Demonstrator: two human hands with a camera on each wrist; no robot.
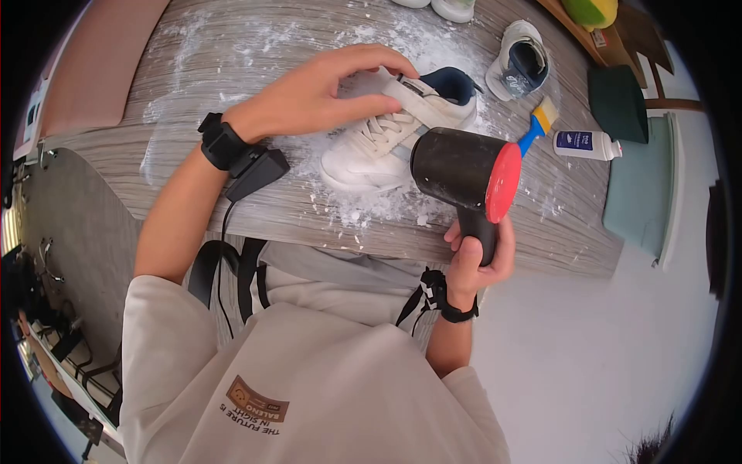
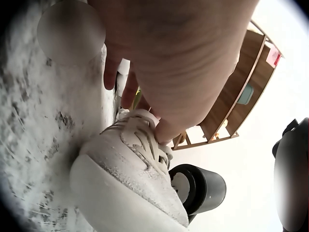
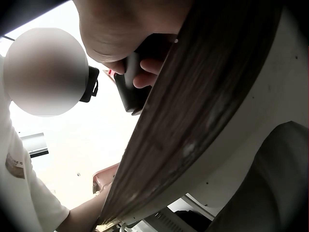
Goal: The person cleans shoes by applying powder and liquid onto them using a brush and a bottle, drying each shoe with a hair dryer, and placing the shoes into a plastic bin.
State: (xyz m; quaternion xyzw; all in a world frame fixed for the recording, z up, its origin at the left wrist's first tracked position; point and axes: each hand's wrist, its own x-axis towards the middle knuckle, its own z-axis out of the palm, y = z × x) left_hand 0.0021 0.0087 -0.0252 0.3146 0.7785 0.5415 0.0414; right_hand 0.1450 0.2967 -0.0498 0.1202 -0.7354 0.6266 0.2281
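Observation:
A white lace-up sneaker (image 1: 362, 161), dusted with white powder, lies on the table with its toe toward the person. My left hand (image 1: 313, 97) grips it from the side, thumb over the laces and fingers by the tongue. In the left wrist view the thumb presses beside the laces (image 2: 145, 140). My right hand (image 1: 464, 271) holds a black hair dryer (image 1: 454, 166) by its handle at the table's near edge. The dryer's red end faces right, and its black barrel points at the sneaker's side. In the right wrist view the table edge partly covers the dryer (image 3: 131, 92).
White powder is scattered over the wood-grain table (image 1: 193, 116). A second sneaker (image 1: 519, 62), a blue-handled brush (image 1: 536, 127) and a white bottle (image 1: 583, 145) stand or lie to the right. More shoes (image 1: 452, 8) are at the far edge. A pale green chair (image 1: 641, 193) stands beyond the table's right side.

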